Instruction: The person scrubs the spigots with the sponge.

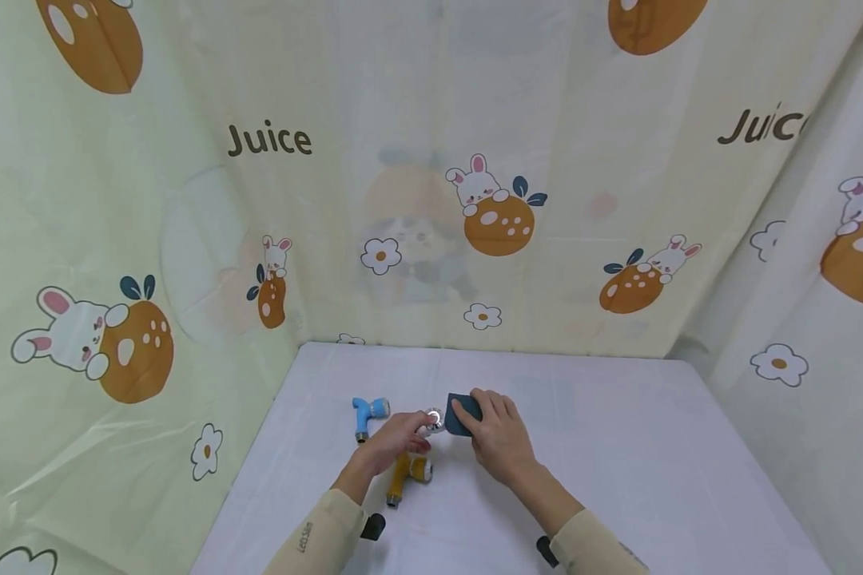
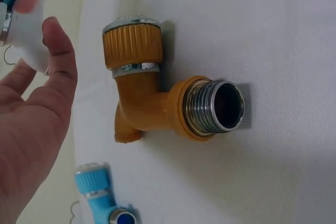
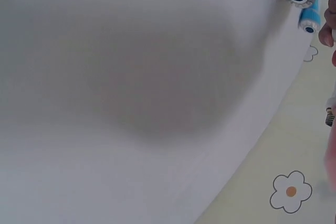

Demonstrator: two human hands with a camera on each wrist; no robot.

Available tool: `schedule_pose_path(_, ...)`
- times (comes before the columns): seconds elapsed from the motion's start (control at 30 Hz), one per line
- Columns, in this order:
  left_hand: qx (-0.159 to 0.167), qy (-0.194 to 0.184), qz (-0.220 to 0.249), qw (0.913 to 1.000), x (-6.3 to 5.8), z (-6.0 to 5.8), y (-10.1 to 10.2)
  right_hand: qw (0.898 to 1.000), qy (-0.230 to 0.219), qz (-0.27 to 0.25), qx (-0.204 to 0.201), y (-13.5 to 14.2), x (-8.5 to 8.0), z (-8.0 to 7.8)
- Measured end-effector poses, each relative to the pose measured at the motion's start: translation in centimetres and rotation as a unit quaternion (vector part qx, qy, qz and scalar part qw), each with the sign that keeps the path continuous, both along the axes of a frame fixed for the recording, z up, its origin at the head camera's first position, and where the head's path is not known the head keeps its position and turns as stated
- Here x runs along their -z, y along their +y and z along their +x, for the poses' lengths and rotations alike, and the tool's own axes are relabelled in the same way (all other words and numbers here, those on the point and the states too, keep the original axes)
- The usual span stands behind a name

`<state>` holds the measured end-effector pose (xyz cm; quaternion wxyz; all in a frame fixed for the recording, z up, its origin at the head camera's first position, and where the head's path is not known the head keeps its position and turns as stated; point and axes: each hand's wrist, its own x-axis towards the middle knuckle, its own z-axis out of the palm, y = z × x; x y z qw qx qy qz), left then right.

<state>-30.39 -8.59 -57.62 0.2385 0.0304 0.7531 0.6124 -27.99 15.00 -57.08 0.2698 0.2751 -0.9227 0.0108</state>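
Note:
My left hand (image 1: 394, 441) grips a white tap (image 2: 30, 38) above the table; its round silver-faced knob shows in the head view. My right hand (image 1: 505, 441) holds a dark teal square pad (image 1: 456, 417) between thumb and fingers, right beside the tap. In the left wrist view the teal pad lies against or very near the tap, cut off by the frame edge. Just below my left hand an orange-yellow tap (image 2: 142, 98) with a threaded metal end lies on the table.
A light blue tap (image 1: 363, 415) lies to the left of my left hand. The table (image 1: 618, 463) has a white cover. Behind and on both sides hangs a printed curtain (image 1: 403, 104) with rabbits, oranges and flowers, meeting the table's back edge.

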Motion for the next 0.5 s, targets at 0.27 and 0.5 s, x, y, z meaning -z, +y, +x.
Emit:
schedule_pose_path(0.27,0.004,-0.023,0.024,0.9994,-0.24,-0.05,-0.01,0.999,0.035,-0.002,0.002,0.77,-0.6,-0.46)
schedule_pose_path(0.5,-0.026,-0.064,0.109,0.9916,0.19,-0.24,-0.14,0.992,-0.001,-0.128,0.001,0.66,-0.49,-0.13)
